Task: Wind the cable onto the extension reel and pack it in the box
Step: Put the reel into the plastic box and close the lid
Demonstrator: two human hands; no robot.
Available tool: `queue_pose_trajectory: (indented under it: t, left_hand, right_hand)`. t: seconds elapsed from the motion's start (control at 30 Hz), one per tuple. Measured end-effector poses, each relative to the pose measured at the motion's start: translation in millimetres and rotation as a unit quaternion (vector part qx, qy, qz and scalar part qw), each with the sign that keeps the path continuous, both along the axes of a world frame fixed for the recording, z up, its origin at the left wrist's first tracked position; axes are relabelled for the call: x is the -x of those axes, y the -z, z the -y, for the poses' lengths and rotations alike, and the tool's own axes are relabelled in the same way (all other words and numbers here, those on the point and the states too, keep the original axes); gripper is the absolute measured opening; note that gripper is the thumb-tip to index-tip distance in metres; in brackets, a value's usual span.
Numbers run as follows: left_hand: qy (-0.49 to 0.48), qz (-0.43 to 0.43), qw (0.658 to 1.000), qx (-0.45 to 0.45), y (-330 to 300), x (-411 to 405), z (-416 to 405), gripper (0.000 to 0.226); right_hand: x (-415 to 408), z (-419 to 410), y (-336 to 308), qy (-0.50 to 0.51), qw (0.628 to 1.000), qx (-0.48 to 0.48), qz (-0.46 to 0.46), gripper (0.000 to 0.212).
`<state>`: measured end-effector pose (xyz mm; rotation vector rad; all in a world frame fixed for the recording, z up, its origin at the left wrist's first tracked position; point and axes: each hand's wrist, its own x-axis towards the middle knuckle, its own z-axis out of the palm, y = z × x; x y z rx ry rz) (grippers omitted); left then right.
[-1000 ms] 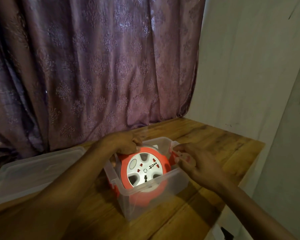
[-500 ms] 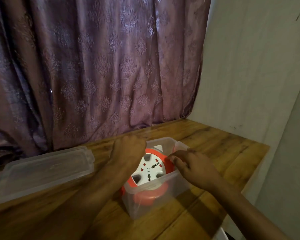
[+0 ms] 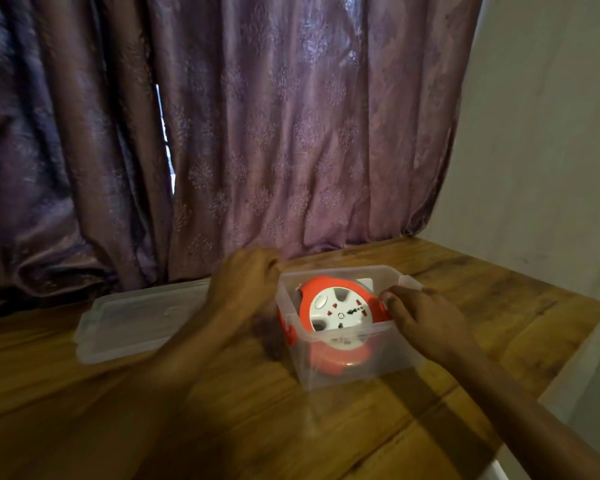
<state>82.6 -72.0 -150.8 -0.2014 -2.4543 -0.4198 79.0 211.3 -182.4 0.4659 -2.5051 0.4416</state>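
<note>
The extension reel (image 3: pixel 336 311), orange with a white socket face, lies tilted inside the clear plastic box (image 3: pixel 357 370) on the wooden table. My right hand (image 3: pixel 426 318) reaches over the box's right rim, its fingertips pinching the reel's orange right edge. Just outside the box's far left corner is my left hand (image 3: pixel 246 284), blurred and off the reel, with its fingers curled. I cannot tell whether it touches the rim. No loose cable shows.
The box's clear lid (image 3: pixel 136 317) lies flat on the table (image 3: pixel 222 410) to the left of the box. A purple curtain (image 3: pixel 257 133) hangs right behind. A pale wall stands on the right, and the table's right edge runs close to the box.
My left hand has lifted off the reel's top and shifted left, outside the box. The reel has settled lower in the box. My right hand stays at the reel's right edge.
</note>
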Motion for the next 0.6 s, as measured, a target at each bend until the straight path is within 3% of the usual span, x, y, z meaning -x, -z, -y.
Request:
queue_pose_trajectory:
  t: [0.13,0.27,0.43,0.53,0.6]
  left_hand:
    - [-0.112,0.133,0.972,0.158,30.1,-8.3,59.0,0.029]
    - [-0.138,0.226,0.932,0.247,52.3,-9.7,89.5,0.047]
    - [-0.095,0.225,0.928,0.283,58.4,-3.1,92.8,0.036]
    - [-0.085,0.219,0.918,0.32,53.5,-4.0,87.1,0.048]
    - [-0.082,0.173,0.931,0.312,43.0,-7.7,82.2,0.049]
  right_hand:
    - [-3.1,4.4,-5.6,-0.025,0.996,0.071,-0.045,0.021]
    - [-10.1,11.3,-8.4,-0.024,0.993,0.078,-0.081,0.027]
    - [-18.3,19.6,-17.0,-0.057,0.992,0.056,-0.096,0.023]
    - [-22.4,18.0,-20.8,-0.065,0.991,0.06,-0.101,0.025]
    - [-24.0,15.6,-21.2,-0.064,0.99,0.076,-0.095,0.022]
